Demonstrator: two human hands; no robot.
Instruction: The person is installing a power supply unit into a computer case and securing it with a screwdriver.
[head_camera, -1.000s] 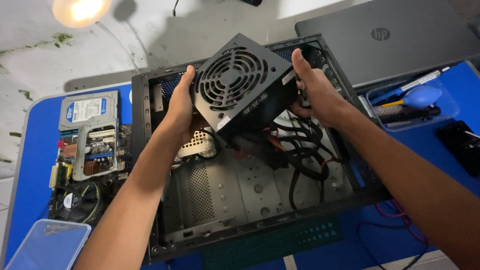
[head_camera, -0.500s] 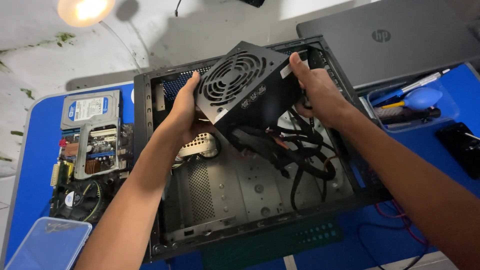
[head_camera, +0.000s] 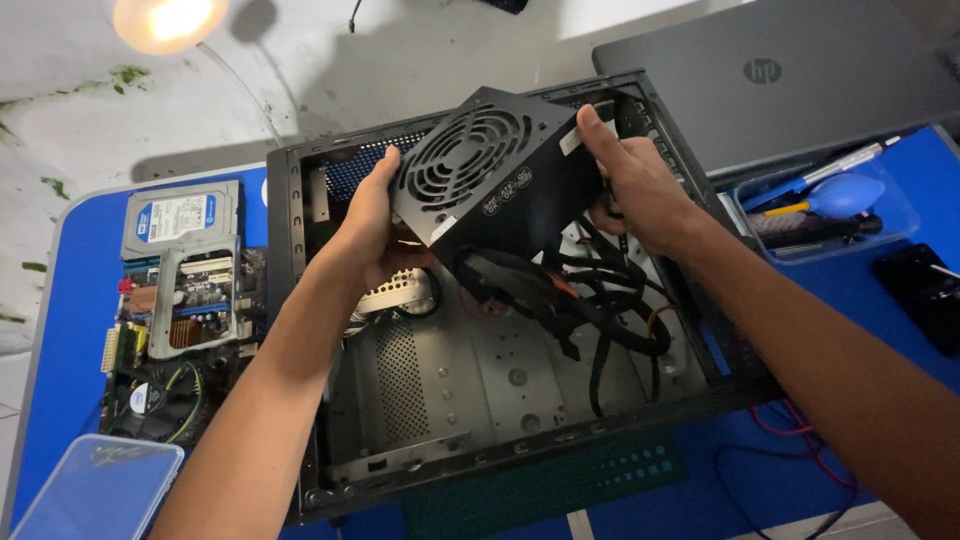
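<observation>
The power supply (head_camera: 495, 175), a black box with a round fan grille on top, was held tilted in the air above the open computer case (head_camera: 300, 330) in the head view, its bundle of black cables (head_camera: 590, 310) hanging down into the case. The left hand (head_camera: 375, 225) was clamped on the box's left edge, thumb up beside the grille and fingers curled underneath (the fingertips were hidden). The right hand (head_camera: 635, 185) gripped the right end, thumb pressed along the top edge. The case lay on its side on the blue bench (head_camera: 60, 300), with a bare metal floor inside. Left of the case lay a hard drive (head_camera: 180, 215) and a motherboard (head_camera: 175, 350), just beside each other. A clear plastic box (head_camera: 95, 490) sat at the near left corner. Behind the case lay a closed grey laptop (head_camera: 780, 80), and right of it a clear tray (head_camera: 880, 235) held a blue air blower (head_camera: 845, 192).
</observation>
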